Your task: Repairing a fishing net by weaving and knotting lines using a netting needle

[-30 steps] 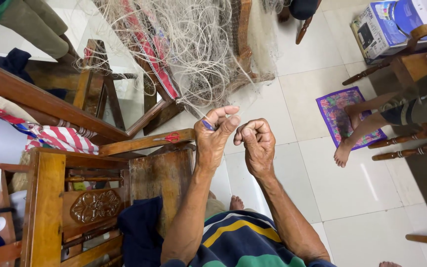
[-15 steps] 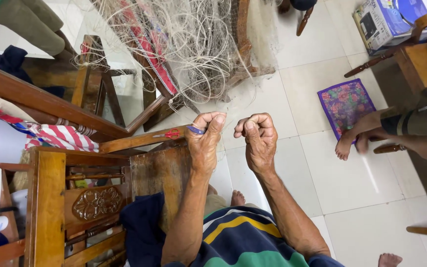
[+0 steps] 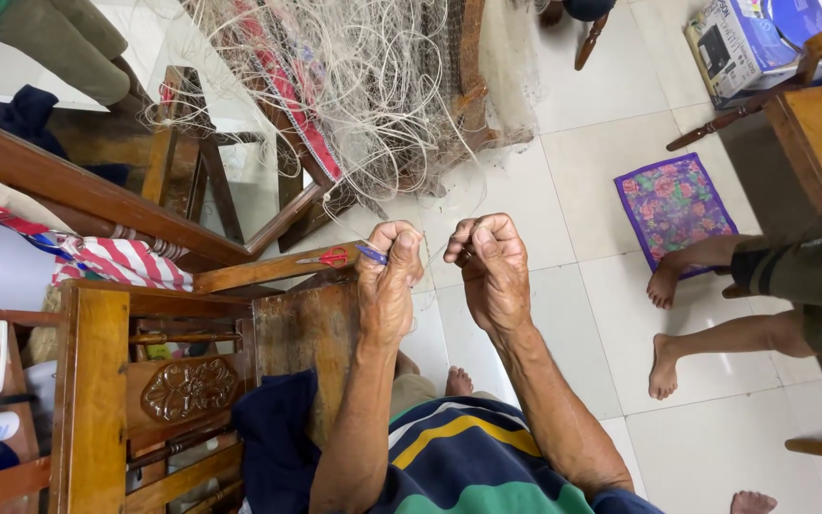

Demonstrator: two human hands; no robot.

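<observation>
Net-mending step in hand: left hand [image 3: 389,278] fingers pinch blue netting needle [image 3: 371,253]; right hand [image 3: 490,271] fingers pinch twine below tangled net [image 3: 373,86], frame centre. Next move likely calls for steady twine tension.

Both forearms rise from the lower middle of the frame toward its centre, bare, and draw closer together as they go up. The left hand [image 3: 387,276] is curled into a loose fist just left of centre, back toward the camera, fingertips pinched together at the top. The right hand [image 3: 489,266] sits just beside it at the same height, also fisted, knuckles up, fingers folded tight. The two hands are close but not touching.
</observation>
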